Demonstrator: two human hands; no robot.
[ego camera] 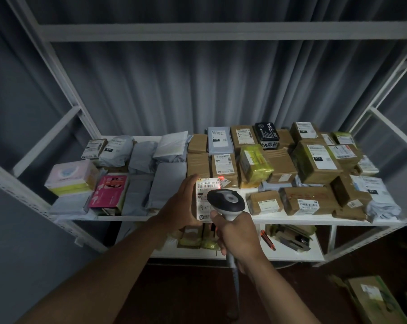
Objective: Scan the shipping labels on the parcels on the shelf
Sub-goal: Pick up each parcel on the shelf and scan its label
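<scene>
Where the grey curtain (197,85) hangs behind it, we see a white metal shelf (291,221) whose middle board is crowded with parcels. Brown cardboard boxes (314,164) fill the right half, some stacked and tilted against one another, with a black printed packet (267,134) lying on top of them toward the back. Grey poly mailers (165,183) cover the left half, beside a pink box (109,191) and a pale tissue box (69,175) near the left edge. A lower board (291,253) holds more boxes and flat items that we cannot make out.

At the front edge of the shelf, near its middle, our left hand (181,206) holds a small parcel (203,199) upright, its white shipping label (206,185) facing us; the fingers are curled round its left side and the thumb lies along the near face. Our right hand (237,235) grips the handle of a barcode scanner (225,199), fingers wrapped tight together, the dark head held just in front of the label. A red glow (220,178) shows at the label's upper right corner.
</scene>
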